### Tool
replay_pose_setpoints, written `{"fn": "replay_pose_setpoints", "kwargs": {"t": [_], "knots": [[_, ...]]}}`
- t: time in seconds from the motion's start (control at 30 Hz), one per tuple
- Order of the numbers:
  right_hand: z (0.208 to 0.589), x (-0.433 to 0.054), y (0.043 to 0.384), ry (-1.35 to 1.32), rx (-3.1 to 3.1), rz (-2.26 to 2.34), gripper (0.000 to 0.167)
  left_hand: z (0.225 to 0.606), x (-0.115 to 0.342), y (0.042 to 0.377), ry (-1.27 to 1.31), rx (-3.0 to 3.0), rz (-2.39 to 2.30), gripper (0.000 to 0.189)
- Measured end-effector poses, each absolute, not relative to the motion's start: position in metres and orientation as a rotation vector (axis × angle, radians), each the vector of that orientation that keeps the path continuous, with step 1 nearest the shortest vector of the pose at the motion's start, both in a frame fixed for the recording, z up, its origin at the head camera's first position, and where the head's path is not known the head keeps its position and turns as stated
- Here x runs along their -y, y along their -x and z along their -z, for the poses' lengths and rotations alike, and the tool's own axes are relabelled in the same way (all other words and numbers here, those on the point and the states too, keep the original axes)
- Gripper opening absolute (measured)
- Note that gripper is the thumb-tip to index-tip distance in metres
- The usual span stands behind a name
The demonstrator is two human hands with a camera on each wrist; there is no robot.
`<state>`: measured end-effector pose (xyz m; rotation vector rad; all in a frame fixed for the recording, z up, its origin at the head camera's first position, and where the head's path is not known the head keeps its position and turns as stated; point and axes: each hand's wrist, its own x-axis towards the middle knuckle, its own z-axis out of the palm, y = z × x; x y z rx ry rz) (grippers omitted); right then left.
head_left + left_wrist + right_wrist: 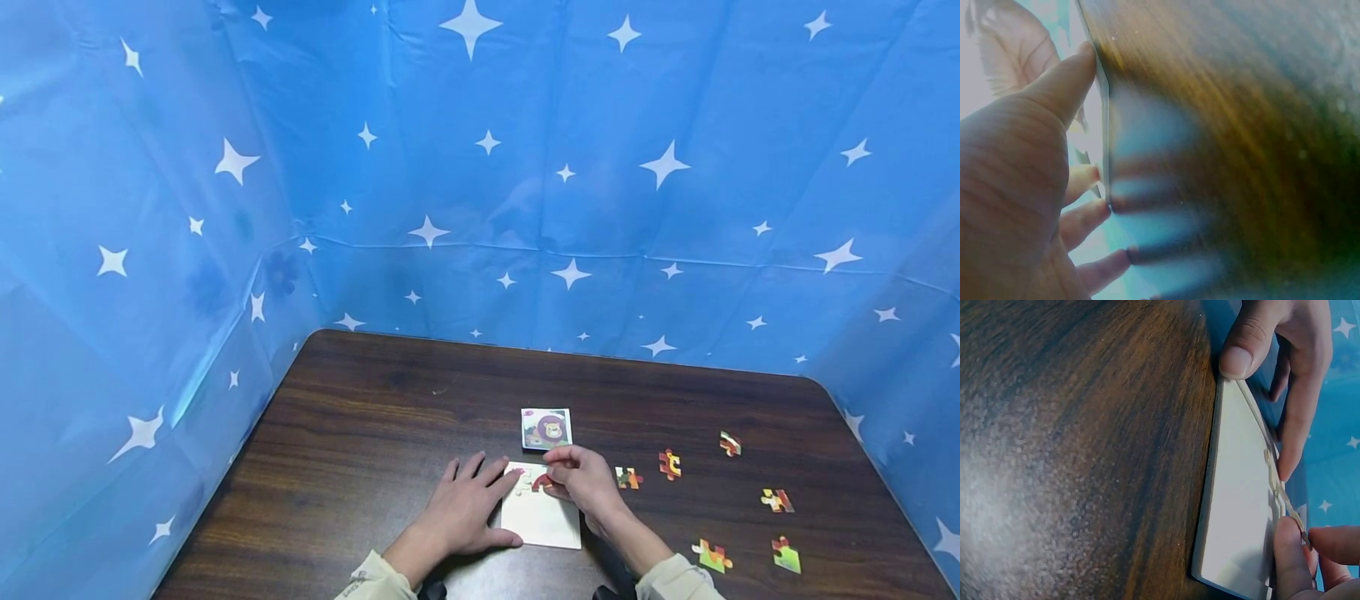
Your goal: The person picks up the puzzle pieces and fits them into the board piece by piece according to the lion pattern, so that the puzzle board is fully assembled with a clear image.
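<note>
A square, pale puzzle board (547,523) lies on the table in front of the person. The left hand (467,510) rests along its left side with spread fingers; in the right wrist view its thumb (1237,361) touches a corner and its index finger reaches the pieces at the top. One puzzle piece (522,483) sits in the board's upper left. Between thumb and fingertips the right hand (588,487) pinches a red puzzle piece (540,482) beside it. Seen from the right wrist, this piece (1297,520) is tilted over the board's edge.
Just behind the board stands a small square box (546,427) with a lion picture. Several loose puzzle pieces lie to the right, among them a near one (628,477), a red-yellow one (670,464) and a green one (786,554). A starry blue curtain (517,192) surrounds the dark wooden table (360,433).
</note>
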<state>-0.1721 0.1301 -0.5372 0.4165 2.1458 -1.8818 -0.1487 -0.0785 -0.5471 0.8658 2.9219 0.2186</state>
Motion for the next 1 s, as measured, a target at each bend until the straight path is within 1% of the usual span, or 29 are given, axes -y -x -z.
{"fn": "replay_pose_setpoints", "kwargs": {"t": [0.3, 0.6, 0.8, 1.0], "knots": [[0.538, -0.127, 0.171, -0.385, -2.174, 1.886, 0.02, 0.543, 0.078, 0.148, -0.847, -2.91, -0.207, 0.09], [0.528, -0.129, 0.166, -0.345, -2.295, 1.78, 0.015, 0.543, 0.079, 0.149, -0.855, -2.921, -0.206, 0.091], [0.522, -0.132, 0.164, -0.341, -2.334, 1.698, 0.019, 0.543, 0.079, 0.149, -0.87, -2.924, -0.219, 0.089], [0.518, -0.133, 0.164, -0.33, -2.34, 1.624, 0.023, 0.545, 0.079, 0.149, -0.882, -2.912, -0.227, 0.083]]}}
